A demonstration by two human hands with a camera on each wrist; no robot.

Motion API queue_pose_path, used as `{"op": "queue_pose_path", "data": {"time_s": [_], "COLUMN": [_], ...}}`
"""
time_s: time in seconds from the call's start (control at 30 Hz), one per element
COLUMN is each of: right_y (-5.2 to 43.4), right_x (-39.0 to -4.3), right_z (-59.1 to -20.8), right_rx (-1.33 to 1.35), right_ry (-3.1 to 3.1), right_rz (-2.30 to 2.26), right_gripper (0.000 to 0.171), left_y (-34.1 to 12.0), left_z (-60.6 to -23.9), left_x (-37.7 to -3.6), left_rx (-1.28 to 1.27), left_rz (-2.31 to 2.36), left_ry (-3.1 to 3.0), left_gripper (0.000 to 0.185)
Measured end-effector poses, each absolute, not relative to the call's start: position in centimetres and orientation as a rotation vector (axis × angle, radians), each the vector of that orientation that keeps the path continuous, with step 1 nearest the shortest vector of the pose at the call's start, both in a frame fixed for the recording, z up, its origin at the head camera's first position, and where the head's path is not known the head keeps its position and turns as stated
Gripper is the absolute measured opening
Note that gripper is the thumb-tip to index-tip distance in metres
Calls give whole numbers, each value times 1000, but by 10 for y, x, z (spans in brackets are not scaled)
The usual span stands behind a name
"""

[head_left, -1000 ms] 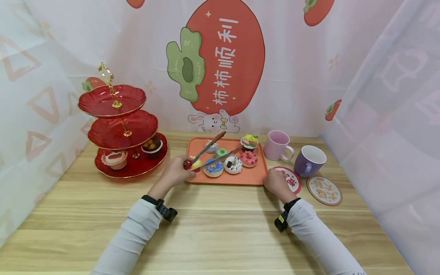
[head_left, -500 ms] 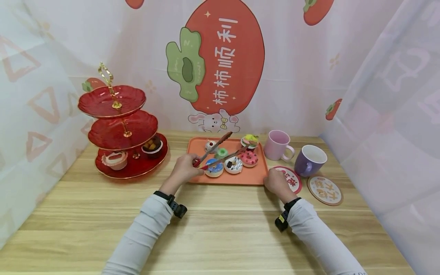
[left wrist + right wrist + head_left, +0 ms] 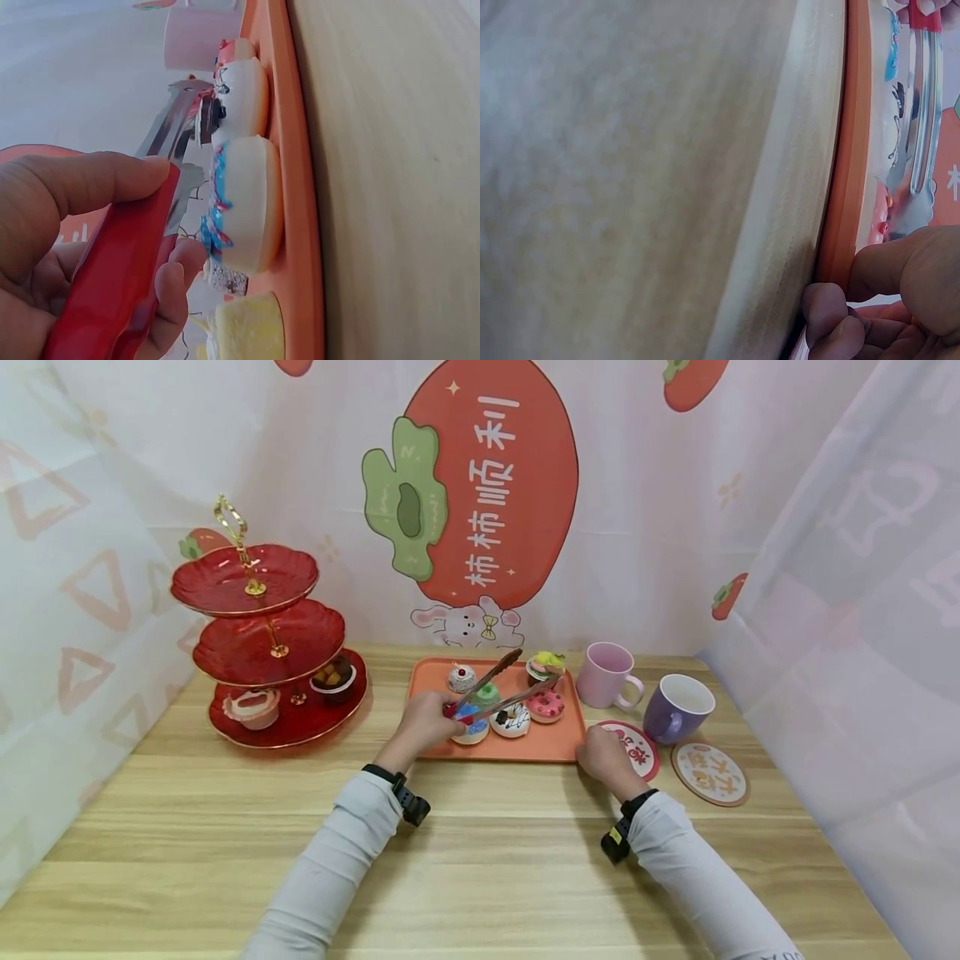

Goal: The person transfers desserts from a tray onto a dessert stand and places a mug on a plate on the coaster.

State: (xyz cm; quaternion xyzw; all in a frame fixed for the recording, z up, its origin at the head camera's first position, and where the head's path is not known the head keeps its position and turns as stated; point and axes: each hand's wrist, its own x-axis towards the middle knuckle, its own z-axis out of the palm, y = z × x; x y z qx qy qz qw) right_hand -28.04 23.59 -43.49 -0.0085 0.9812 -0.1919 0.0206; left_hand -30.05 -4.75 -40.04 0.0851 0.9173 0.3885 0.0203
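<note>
My left hand (image 3: 427,724) holds red-handled metal tongs (image 3: 112,277) over the left part of an orange tray (image 3: 551,747). The spread tong arms reach right; one tip overlaps the gap between the pink donut (image 3: 546,706) and a yellow-topped cupcake (image 3: 545,668). Below them lie a blue-iced donut (image 3: 247,202), a white donut (image 3: 512,722) and a green donut (image 3: 487,694). A speckled cake with a cherry (image 3: 461,678) sits at the back left. The yellow cake (image 3: 255,330) is hidden by my hand in the head view. My right hand (image 3: 606,756) pinches the tray's front right corner.
A red three-tier stand (image 3: 270,647) at left bears a pink tart (image 3: 253,708) and a chocolate cupcake (image 3: 333,678) on its bottom plate. Right of the tray stand a pink mug (image 3: 602,677) and a purple mug (image 3: 675,714), near two round coasters (image 3: 639,750).
My left hand has moved right with the tongs, whose tips now reach further toward the pink donut and yellow-topped cupcake. The right hand stays at the tray corner.
</note>
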Motion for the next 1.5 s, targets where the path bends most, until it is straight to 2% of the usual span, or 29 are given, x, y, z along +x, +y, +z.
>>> {"op": "queue_pose_path", "data": {"time_s": [0.2, 0.47, 1.0, 1.27, 1.5], "right_y": [238, 237, 235, 236, 236], "right_x": [-281, -280, -280, -281, -280], "right_z": [-437, -436, -435, -435, -434], "right_rx": [-29, -35, -17, -36, -33], "right_ry": [3064, 3084, 3056, 3062, 3065], "right_rz": [-593, -578, -591, -578, -574], "right_gripper": [14, 16, 14, 14, 14], "left_y": [-39, -30, -12, -9, -6], "left_z": [-397, -391, -388, -391, -395], "left_x": [-305, -309, -321, -323, -323], "left_rx": [239, 210, 222, 265, 266], "left_rz": [1141, 1129, 1064, 1021, 970], "left_ry": [2845, 2812, 2829, 2862, 2914], "left_gripper": [40, 19, 19, 14, 19]}}
